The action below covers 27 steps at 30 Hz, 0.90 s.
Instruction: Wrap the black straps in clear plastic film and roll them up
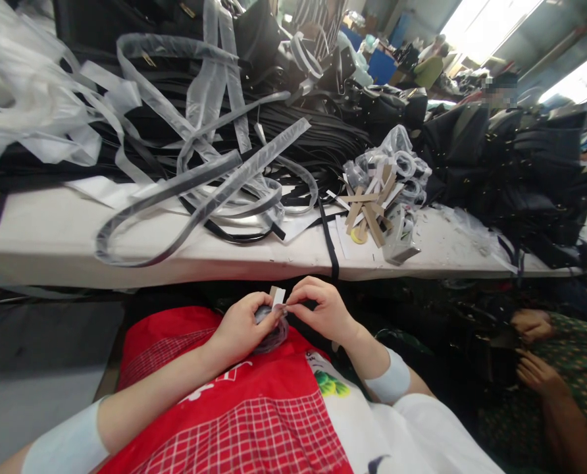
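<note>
Over my lap, my left hand (244,326) is closed around a coiled strap in clear plastic (274,339). A small white and brown card strip (278,297) sticks up between its thumb and fingers. My right hand (322,309) is closed in a pinch at the edge of this card, thumb against forefinger. Whatever lies between those fingertips is too small to make out. Under both hands spreads a red apron (254,408) with a checked part.
Plastic-covered straps (214,191) lie looped on the white table (51,230). Brown and white card strips (370,207) sit beside bundled plastic coils (407,164). Black bags (505,164) are piled at right. A co-worker's hands (535,349) show at lower right.
</note>
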Each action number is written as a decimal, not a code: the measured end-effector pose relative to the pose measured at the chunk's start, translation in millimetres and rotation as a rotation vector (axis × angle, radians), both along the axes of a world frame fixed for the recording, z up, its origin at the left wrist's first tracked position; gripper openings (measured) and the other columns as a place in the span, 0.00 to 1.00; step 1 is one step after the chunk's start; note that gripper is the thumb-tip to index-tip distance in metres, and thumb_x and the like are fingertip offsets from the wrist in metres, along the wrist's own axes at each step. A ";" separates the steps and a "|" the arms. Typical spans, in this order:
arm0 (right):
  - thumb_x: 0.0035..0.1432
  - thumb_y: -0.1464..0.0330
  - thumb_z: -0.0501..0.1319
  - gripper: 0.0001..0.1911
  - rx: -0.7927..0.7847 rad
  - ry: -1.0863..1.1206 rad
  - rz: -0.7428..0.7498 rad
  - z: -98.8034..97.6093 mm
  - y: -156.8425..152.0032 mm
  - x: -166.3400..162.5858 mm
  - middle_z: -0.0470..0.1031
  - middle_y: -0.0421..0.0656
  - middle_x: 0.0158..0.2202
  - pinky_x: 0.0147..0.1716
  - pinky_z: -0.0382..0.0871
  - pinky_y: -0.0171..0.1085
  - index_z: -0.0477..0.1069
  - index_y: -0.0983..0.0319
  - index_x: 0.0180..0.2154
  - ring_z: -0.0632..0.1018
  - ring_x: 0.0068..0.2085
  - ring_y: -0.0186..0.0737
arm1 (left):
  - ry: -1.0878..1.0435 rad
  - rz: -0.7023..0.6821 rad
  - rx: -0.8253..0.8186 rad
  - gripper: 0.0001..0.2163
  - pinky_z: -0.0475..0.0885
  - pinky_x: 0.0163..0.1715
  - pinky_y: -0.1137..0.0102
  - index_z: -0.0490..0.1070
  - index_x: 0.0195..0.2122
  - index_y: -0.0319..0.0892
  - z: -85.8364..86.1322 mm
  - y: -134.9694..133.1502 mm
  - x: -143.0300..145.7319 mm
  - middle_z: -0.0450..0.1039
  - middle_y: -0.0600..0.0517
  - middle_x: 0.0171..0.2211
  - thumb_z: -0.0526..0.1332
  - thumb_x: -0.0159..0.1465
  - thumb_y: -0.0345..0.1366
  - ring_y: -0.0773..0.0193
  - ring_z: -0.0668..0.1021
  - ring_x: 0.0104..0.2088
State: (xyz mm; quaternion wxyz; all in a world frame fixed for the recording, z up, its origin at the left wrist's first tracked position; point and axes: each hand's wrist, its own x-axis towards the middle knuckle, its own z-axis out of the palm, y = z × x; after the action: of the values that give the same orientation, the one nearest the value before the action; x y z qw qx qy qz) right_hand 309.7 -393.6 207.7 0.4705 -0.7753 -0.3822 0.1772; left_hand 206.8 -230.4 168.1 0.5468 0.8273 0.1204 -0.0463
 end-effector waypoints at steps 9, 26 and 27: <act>0.65 0.61 0.55 0.09 0.005 0.527 0.150 -6.1 -10.5 -5.9 0.79 0.48 0.42 0.45 0.72 0.42 0.62 0.60 0.37 0.79 0.43 0.40 | -0.001 -0.121 -0.246 0.12 0.71 0.35 0.66 0.73 0.37 0.43 7.3 14.2 2.8 0.75 0.51 0.34 0.57 0.57 0.43 0.57 0.76 0.35; 0.66 0.68 0.51 0.03 0.192 0.083 0.287 43.3 -31.8 -18.7 0.78 0.46 0.43 0.45 0.72 0.43 0.59 0.56 0.37 0.78 0.45 0.40 | 0.080 0.008 -0.103 0.11 0.74 0.40 0.63 0.74 0.38 0.43 -10.0 10.4 9.0 0.80 0.49 0.36 0.62 0.54 0.36 0.56 0.79 0.36; 0.67 0.68 0.50 0.01 0.290 0.021 0.137 44.6 -34.1 -16.1 0.79 0.45 0.40 0.41 0.73 0.42 0.58 0.55 0.39 0.79 0.42 0.41 | 0.092 0.018 -0.120 0.11 0.74 0.40 0.63 0.74 0.39 0.42 -9.9 10.1 8.9 0.80 0.49 0.36 0.62 0.54 0.37 0.56 0.80 0.35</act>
State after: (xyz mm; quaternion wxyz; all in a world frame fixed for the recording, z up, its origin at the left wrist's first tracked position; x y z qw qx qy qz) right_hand 293.6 -427.6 252.3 0.5682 -0.6694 -0.4510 0.1601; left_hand 215.7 -220.3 158.2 0.5898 0.7888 0.1498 -0.0863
